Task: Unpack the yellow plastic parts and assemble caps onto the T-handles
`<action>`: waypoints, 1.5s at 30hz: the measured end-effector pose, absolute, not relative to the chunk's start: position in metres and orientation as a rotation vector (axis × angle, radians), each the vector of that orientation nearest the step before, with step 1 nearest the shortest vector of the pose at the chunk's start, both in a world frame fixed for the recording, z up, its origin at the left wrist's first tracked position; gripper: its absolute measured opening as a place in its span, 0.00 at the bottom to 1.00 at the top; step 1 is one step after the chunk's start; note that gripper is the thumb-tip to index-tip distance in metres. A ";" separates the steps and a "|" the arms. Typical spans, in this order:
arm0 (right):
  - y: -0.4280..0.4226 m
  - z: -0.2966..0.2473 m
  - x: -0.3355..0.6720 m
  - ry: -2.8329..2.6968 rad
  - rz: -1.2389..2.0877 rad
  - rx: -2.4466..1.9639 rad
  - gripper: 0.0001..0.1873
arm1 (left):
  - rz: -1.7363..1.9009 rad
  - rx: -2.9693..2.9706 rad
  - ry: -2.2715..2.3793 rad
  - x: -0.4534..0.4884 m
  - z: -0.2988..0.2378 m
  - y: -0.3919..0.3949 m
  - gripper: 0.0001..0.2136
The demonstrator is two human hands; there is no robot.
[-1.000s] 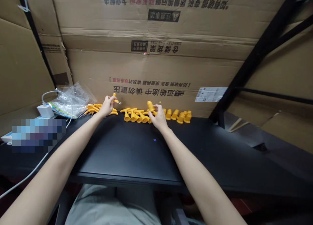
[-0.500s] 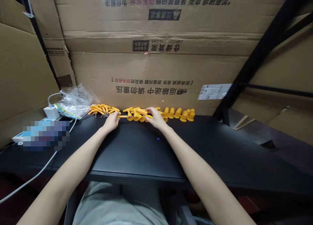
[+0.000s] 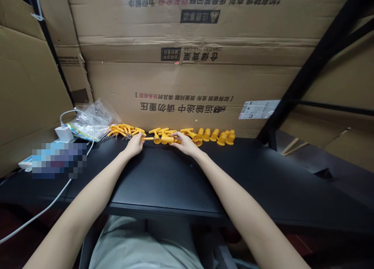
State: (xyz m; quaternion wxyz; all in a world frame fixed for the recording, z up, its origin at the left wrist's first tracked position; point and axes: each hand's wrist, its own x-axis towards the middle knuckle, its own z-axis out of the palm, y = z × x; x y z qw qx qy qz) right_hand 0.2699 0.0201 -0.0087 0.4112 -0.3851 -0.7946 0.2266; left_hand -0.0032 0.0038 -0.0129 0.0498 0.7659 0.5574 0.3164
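Note:
My left hand is closed on a yellow corkscrew, its handle hidden by the fingers. The corkscrew's ridged yellow shaft points right. Facing it, a yellow bell-shaped cup is gripped in my right hand; shaft and cup are apart. Left of my left hand lies a heap of yellow T-handled corkscrews with spiral metal screws. Behind and between my hands are assembled yellow corkscrews with T-handles above flared cups. Several loose yellow cups stand upright right of my right hand.
Cardboard walls the back of the black table. At left are a clear plastic bag, a white charger with a cable, and a blurred-out item. A black metal post slants up at right.
My right hand has shifted slightly left with the cup, bringing it nearer the shaft and uncovering a corkscrew behind it. The whole view has moved a little; my left hand keeps its hold.

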 end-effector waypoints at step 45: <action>-0.018 0.032 0.255 -1.745 1.149 -0.977 0.24 | 1.156 2.538 1.363 0.011 0.012 -0.021 0.07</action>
